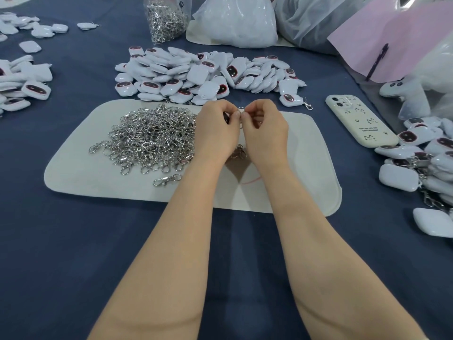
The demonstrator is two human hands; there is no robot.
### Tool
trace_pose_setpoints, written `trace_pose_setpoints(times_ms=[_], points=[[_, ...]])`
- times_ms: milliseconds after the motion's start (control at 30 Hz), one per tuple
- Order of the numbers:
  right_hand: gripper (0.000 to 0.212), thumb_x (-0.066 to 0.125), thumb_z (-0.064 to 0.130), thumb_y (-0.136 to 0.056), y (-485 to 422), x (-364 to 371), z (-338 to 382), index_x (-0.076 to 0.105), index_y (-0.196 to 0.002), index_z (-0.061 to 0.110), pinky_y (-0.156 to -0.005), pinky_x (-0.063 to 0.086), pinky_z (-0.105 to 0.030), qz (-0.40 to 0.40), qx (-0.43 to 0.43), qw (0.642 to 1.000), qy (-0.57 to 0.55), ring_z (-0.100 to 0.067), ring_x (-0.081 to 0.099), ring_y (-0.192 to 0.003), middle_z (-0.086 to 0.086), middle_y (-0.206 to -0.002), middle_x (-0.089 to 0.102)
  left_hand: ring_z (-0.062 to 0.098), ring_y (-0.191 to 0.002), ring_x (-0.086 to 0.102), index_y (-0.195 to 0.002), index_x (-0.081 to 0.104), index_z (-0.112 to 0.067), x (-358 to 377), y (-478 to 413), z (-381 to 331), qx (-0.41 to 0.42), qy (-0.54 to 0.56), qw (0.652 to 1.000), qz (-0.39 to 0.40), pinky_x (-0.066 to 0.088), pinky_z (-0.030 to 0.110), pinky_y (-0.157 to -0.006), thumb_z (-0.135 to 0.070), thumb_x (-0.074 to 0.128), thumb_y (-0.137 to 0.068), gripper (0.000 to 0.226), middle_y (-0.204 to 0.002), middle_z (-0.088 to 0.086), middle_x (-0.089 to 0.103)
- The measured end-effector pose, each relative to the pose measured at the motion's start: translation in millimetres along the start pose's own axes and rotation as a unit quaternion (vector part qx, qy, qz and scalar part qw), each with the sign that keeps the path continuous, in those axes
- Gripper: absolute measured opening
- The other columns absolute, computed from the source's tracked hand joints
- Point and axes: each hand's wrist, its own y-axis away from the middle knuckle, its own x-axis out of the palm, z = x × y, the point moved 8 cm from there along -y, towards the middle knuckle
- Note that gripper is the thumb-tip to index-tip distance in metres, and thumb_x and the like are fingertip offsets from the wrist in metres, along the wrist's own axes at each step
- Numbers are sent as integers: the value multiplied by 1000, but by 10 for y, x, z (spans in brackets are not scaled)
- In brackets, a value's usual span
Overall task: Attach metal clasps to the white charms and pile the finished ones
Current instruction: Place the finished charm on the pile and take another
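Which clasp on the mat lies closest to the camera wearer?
The lone clasp just left of the left forearm; it lies apart from the tangled heap, on its near side.

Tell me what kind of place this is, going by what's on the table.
Probably a small hand-assembly workbench: a heap of metal clasps on a mat, a pile of white charms behind it, and a bag of spare clasps further back.

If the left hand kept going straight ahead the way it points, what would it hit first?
Most likely the pile of white charms just past the far edge of the mat. The left hand, pinching a small metal piece with the right hand, may be raised, so depth is unsure.
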Motion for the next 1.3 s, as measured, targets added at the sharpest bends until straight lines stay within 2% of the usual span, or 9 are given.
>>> trace_pose_setpoints(times_ms=[267,433,600,700,800,900,1000,1067,1300], points=[[9,51,1,-89,23,38,108,56,-97,1,-81,41,-20,23,-72,995,63,-14,51,-87,-7,-97,60,1,-60,47,-88,67,-13,-8,4,-12,-7,-6,1000,16,30,13,-60,-13,56,-90,12,-79,-3,58],[9,46,-3,-89,58,79,167,53,-95,0,-79,42,-27,45,-106,990,80,-22,53,-88,-9,-95,59,20,-67,62,-85,64,-19,-7,-5,60,-46,35,997,47,47,25,-68,-15,57,-90,9,-65,-6,57],[7,48,-1,-90,57,78,164,53,-95,1,-77,43,-30,41,-103,991,81,-24,53,-87,-10,-94,58,11,-58,56,-87,67,-15,-61,-23,34,-31,13,999,42,41,19,-63,-15,58,-89,9,-62,-8,55],[6,51,1,-90,39,51,157,54,-95,0,-77,43,-30,25,-98,992,80,-23,53,-86,-10,-93,59,14,-68,53,-89,68,-14,-92,-33,-82,12,-57,998,27,38,18,-68,-14,57,-90,11,-78,-2,59],[6,51,3,-91,33,41,145,54,-94,-2,-78,44,-34,17,-89,993,79,-25,54,-85,-12,-92,61,25,-88,58,-91,67,-12,-93,-25,-169,37,-106,993,23,47,34,-82,-15,54,-90,13,-104,8,60],[5,50,1,-90,49,40,151,53,-91,-2,-76,44,-35,15,-92,993,77,-26,53,-82,-13,-89,59,27,-89,59,-91,66,-11,-74,-21,-183,43,-120,991,26,48,39,-84,-15,54,-90,13,-106,10,59],[5,47,-1,-89,62,44,179,52,-90,-3,-75,43,-35,17,-106,991,82,-28,51,-82,-14,-89,58,18,-79,57,-90,67,-13,-81,-32,-142,38,-104,993,30,43,24,-75,-15,56,-90,12,-95,5,62],[6,47,-2,-89,66,52,194,52,-91,-2,-75,43,-36,23,-117,989,88,-28,52,-83,-14,-90,58,3,-60,53,-86,66,-16,-86,-40,-69,8,-58,997,48,34,12,-57,-15,58,-89,9,-72,-5,58],[5,46,-2,-89,58,32,151,51,-90,-2,-76,45,-39,24,-107,990,85,-29,55,-85,-14,-88,59,-3,-41,54,-90,64,-23,-47,-24,81,-71,87,988,106,41,13,-48,-13,58,-89,12,-66,-8,56]])
